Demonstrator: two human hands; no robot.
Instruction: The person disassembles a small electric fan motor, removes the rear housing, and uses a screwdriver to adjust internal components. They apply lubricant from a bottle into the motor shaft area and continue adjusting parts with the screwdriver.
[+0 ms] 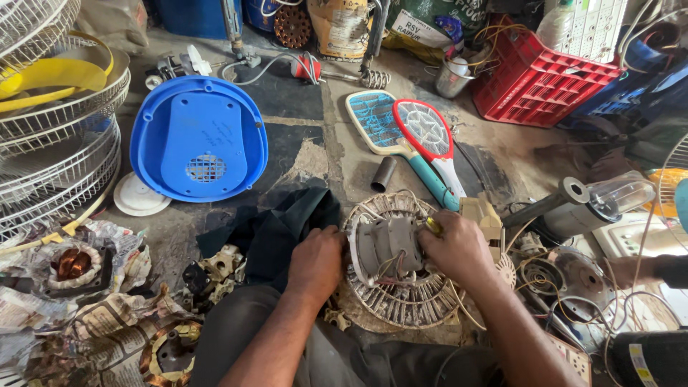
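Observation:
A round grey fan guard with a motor housing [390, 247] on it lies on the floor in front of me, wires trailing from it. My left hand [315, 261] rests at its left edge, fingers curled against the rim, beside a dark cloth [276, 229]. My right hand [455, 247] presses on the motor housing from the right and grips a yellow-handled tool [433, 226], only the handle's tip showing.
A blue fan base cover [197, 140] lies at the back left, wire fan guards [50, 143] stacked beside it. Two racket-shaped bug zappers [423, 136], a red crate [541, 79], a mixer jar [609, 197], copper-wound motor parts [72, 265] and another person's hand [634, 271] surround me.

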